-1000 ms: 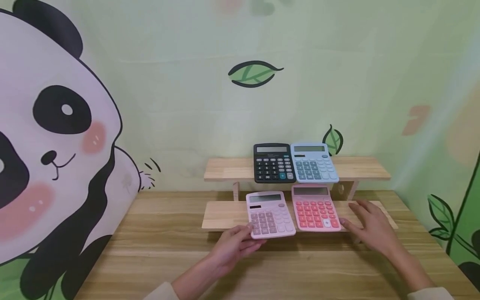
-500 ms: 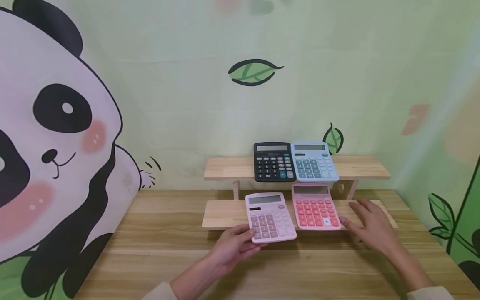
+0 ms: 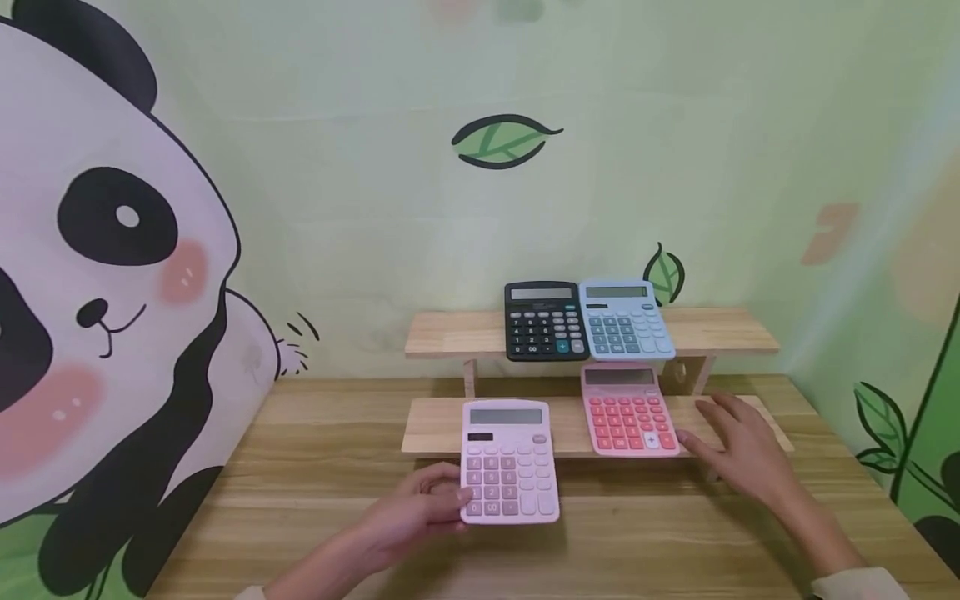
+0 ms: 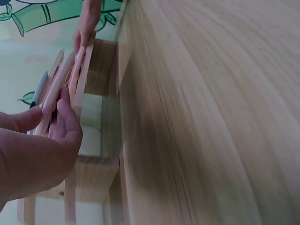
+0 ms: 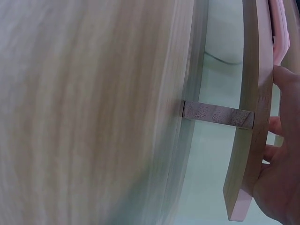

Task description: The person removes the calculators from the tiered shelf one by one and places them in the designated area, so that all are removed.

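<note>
Status, nearest first?

With our left hand (image 3: 412, 512) we pinch the lilac calculator (image 3: 537, 433) by its lower left edge, before the lower shelf (image 3: 442, 425), probably keeping its grey display (image 3: 506, 416) and mauve number keys (image 3: 491, 477) visible.

Our right hand (image 3: 742, 450)?

Spread wide beside the pink calculator (image 3: 628, 412), perhaps steadying it. Upper shelf (image 3: 720, 332): black calculator (image 3: 543, 325), blue calculator (image 3: 627, 321).

"00" marks the lilac calculator (image 3: 510, 462), "+" the pink calculator (image 3: 627, 410).

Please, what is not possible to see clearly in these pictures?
Head view: the back of the pale lilac rectangular plastic calculator, hidden by its front.
Head view: any fine lettering on the black rectangular plastic calculator, too small.
Right wrist view: part of the right hand, cut off by the right edge.
</note>
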The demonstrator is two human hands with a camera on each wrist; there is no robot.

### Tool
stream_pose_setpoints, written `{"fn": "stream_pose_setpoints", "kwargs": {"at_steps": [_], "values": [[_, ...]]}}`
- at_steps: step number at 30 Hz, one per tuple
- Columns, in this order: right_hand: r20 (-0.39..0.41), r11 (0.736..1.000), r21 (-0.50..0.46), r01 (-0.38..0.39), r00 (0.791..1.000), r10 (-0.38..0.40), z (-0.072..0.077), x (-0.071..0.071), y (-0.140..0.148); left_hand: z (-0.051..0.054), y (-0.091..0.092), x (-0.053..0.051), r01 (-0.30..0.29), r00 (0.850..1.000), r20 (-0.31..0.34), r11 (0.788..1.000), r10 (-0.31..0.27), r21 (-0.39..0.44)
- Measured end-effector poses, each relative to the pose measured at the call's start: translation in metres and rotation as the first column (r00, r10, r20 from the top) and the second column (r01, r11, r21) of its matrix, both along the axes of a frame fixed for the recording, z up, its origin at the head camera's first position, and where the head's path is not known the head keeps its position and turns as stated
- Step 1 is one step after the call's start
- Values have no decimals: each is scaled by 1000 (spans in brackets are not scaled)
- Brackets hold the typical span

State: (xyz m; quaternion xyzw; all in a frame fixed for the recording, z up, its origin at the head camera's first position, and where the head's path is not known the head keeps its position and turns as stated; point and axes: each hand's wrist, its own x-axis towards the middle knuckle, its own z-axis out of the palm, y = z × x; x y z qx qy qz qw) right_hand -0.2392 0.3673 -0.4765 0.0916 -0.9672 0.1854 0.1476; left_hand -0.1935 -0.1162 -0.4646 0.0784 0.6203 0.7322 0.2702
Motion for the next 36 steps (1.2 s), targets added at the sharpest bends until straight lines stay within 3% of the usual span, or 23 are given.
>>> {"fn": "stream_pose_setpoints", "kwargs": {"at_steps": [6,12,21,25,36], "values": [[-6,1000,-2,-2,1000,2,1,0,-1,-4,-25,12,77,997,-25,995,-79,-70],[-10,1000,2,-1,1000,1,3,0,-1,-16,-42,23,107,994,-11,989,-109,-106],[-14,1000,5,-8,1000,8,1,-2,-1,-27,-58,36,163,987,23,985,-162,-54],[6,1000,1,-2,1000,2,0,-1,-1,-32,-62,37,164,986,35,985,-163,-51],[-24,1000,3,-5,1000,5,-2,0,-1,-40,-62,30,92,995,48,988,-87,-127]]}}
